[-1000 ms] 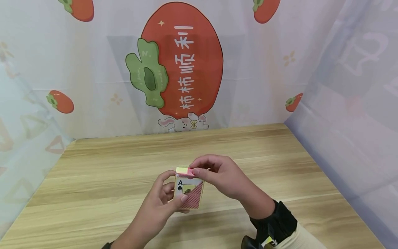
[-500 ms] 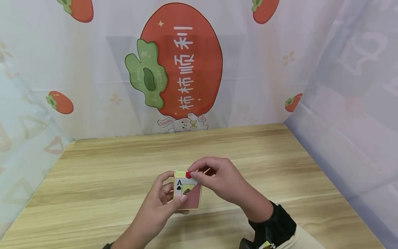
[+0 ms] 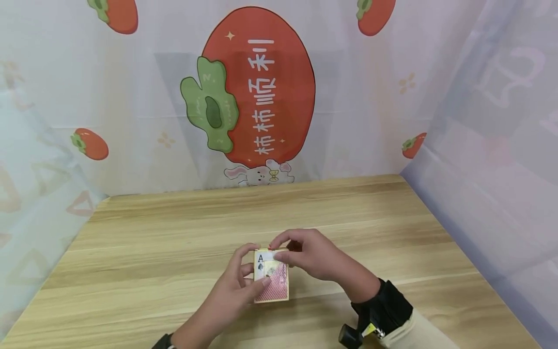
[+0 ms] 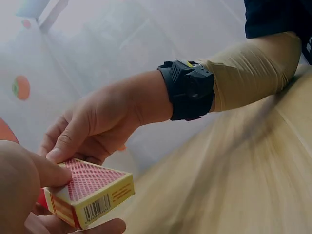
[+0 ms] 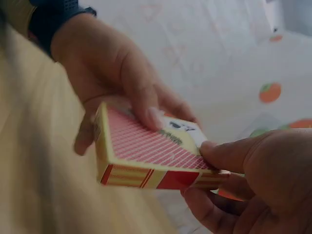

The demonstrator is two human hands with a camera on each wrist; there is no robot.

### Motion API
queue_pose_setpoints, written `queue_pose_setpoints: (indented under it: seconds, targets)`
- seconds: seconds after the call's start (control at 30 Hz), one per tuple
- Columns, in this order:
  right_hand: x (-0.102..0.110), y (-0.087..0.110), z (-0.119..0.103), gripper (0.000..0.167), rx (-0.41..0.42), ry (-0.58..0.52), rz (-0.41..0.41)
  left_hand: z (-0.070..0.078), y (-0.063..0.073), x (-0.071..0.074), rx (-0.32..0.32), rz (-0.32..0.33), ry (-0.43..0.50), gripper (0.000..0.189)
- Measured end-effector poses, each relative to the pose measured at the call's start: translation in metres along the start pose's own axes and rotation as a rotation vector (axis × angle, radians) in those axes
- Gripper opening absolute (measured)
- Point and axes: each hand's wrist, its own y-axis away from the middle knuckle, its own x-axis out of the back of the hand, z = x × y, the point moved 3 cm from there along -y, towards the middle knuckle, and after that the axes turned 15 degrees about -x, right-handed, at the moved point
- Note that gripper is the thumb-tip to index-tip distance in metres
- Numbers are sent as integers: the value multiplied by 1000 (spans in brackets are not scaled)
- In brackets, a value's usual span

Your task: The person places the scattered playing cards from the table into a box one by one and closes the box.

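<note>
A playing card box (image 3: 279, 281) with an ace of spades corner and a red checked pattern is held low over the wooden table. My left hand (image 3: 240, 286) grips it from the left, thumb across its face and fingers behind and along the side. At the top end, my right hand (image 3: 311, 254) pinches the box, with the thumb on the face and the index finger at the top edge. A barcode shows on the box's yellow end (image 4: 107, 202) in the left wrist view. Its yellow-and-red side (image 5: 161, 178) faces the right wrist camera.
The wooden table (image 3: 152, 252) spreads around both hands. A white cloth printed with persimmons (image 3: 283, 97) hangs behind it, and pale cloth (image 3: 501, 169) hangs at the sides. A black wrist camera strap (image 3: 385, 310) is on the right wrist.
The top flap, raised a second ago with its red tab showing, has been folded down onto the box. Both hands and the box have shifted slightly right and nearer.
</note>
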Motion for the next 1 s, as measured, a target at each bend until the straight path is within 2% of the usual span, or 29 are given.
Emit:
queue_pose_setpoints:
  seconds: [0.07,0.2,0.33,0.47,0.53,0.6,0.7,0.77,0.87,1.0]
  targets:
    - [-5,-7,17,10,-60,-16,-24,-13,-2,1,15,-46,-68,71]
    - [-15,-17,46,7,-125,-12,-27,-32,-3,2,3,-108,-301,67]
    - [-25,-24,64,7,-100,46,7,-43,-5,4,-15,-82,-518,63]
    - [-31,-25,70,11,-50,163,27,-49,-5,6,-19,-56,-635,65]
    - [-31,-21,68,17,-17,252,20,-49,-5,7,-13,-65,-667,70]
    - [-31,-12,64,32,8,367,6,-48,-3,7,-1,-91,-656,77]
    - [-32,7,60,68,19,535,-17,-43,2,11,-11,-179,-622,86]
    - [-35,19,62,86,15,614,-24,-41,5,14,-25,-251,-607,89]
    - [-39,29,70,93,19,654,-6,-42,9,16,-59,-322,-621,87]
    - [-42,31,80,89,41,650,35,-47,9,16,-74,-318,-653,80]
